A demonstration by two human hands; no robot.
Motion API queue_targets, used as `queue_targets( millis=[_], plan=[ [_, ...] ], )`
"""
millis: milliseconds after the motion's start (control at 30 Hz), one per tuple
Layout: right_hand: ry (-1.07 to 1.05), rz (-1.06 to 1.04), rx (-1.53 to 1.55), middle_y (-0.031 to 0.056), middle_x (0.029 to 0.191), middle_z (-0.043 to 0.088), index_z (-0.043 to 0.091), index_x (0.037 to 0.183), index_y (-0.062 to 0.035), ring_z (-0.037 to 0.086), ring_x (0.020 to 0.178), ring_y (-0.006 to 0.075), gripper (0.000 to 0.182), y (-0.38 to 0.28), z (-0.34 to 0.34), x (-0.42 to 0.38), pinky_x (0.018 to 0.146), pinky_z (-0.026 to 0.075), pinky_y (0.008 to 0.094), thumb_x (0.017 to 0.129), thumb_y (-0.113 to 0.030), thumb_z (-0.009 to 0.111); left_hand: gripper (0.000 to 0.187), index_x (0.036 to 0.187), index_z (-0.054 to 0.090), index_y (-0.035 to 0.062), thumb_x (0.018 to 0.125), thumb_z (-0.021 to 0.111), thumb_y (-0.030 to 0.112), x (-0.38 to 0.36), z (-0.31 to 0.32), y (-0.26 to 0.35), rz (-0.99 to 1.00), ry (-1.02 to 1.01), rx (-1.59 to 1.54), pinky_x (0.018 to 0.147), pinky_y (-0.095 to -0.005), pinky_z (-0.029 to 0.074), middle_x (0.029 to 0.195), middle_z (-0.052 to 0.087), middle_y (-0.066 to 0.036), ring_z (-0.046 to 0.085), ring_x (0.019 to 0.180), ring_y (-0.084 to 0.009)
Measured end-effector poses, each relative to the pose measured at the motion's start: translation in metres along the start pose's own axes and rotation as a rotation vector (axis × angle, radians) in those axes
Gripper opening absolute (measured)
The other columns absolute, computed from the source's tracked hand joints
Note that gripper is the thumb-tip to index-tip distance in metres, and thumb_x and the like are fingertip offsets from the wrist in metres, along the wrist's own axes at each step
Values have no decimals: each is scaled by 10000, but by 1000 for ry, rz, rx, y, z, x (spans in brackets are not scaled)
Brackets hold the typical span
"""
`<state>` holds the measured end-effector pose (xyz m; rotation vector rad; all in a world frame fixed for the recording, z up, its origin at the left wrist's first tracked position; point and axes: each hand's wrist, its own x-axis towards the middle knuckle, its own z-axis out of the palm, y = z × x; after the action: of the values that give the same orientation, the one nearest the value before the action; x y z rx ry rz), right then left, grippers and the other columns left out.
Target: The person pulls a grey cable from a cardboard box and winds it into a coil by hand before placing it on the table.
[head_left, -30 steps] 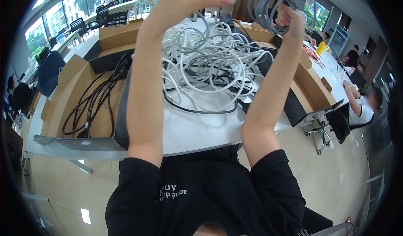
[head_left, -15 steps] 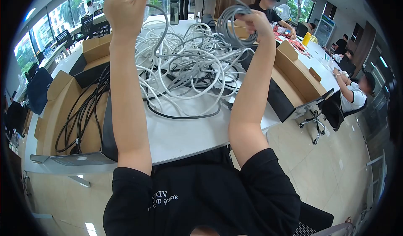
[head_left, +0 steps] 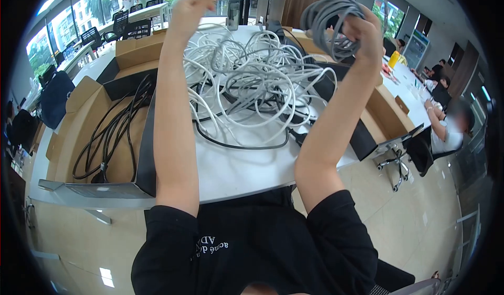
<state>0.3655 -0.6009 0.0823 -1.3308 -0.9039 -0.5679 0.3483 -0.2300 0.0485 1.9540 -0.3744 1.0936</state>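
My right hand (head_left: pixel 365 35) is raised on the right, its fingers wrapped round a coil of grey cable (head_left: pixel 328 19). From the top of the coil one strand runs left towards my left hand (head_left: pixel 191 14). That hand is raised near the top of the view, fingers pinched together and blurred, at the strand's far end. Between my forearms a tangled heap of white and grey cables (head_left: pixel 252 69) lies on the white table (head_left: pixel 236 174). A black cable (head_left: pixel 247 146) curves along the heap's near edge, and a black plug (head_left: pixel 298 136) lies beside my right forearm.
On the left stands an open cardboard box (head_left: pixel 79 122) with bundled black cables (head_left: pixel 113 137) inside. Another open box (head_left: pixel 139 48) is behind it. An open box (head_left: pixel 386 114) stands to the right. A seated person (head_left: pixel 446 127) is at the far right table, near a yellow bottle (head_left: pixel 393 59).
My right hand has moved right with the coil, which looks fuller and turned. My left hand has come lower and slightly right. The view has shifted, and the standing person is now hidden.
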Motion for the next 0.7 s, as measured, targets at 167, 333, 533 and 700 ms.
queue_targets(
  millis=[167, 333, 533, 700],
  plan=[
    [260, -30, 195, -18, 594, 447, 636, 859, 31, 357, 471, 62, 14, -20, -7, -6, 453, 266, 244, 861, 35, 649, 451, 1039, 790, 37, 978, 665, 466, -24, 11, 69, -99, -936, -293, 549, -209, 479, 851, 741, -38, 614, 609, -66],
    [250, -171, 423, -1, 607, 469, 669, 952, 62, 354, 473, 58, 106, -18, -17, -5, 457, 277, 235, 853, 64, 632, 335, 1230, 667, 10, 1018, 629, 266, -41, 65, 90, -100, -1163, -677, 582, -209, 576, 1066, 749, -125, 666, 637, -88],
    [417, -131, 245, -5, 589, 453, 665, 898, 42, 347, 468, 66, 72, -28, -26, -13, 450, 256, 254, 832, 59, 686, 144, 1085, 664, 17, 985, 633, 116, -35, 75, 82, 17, -717, -586, 623, -245, 586, 1100, 742, -105, 690, 688, -105],
    [479, -50, 304, -21, 580, 440, 648, 842, -5, 354, 460, 64, 100, 0, -23, 2, 443, 247, 257, 817, 67, 713, 143, 1067, 727, 29, 983, 619, 74, -26, 71, 93, 399, 162, -175, 586, -249, 559, 897, 758, -49, 723, 685, -112]
  ],
)
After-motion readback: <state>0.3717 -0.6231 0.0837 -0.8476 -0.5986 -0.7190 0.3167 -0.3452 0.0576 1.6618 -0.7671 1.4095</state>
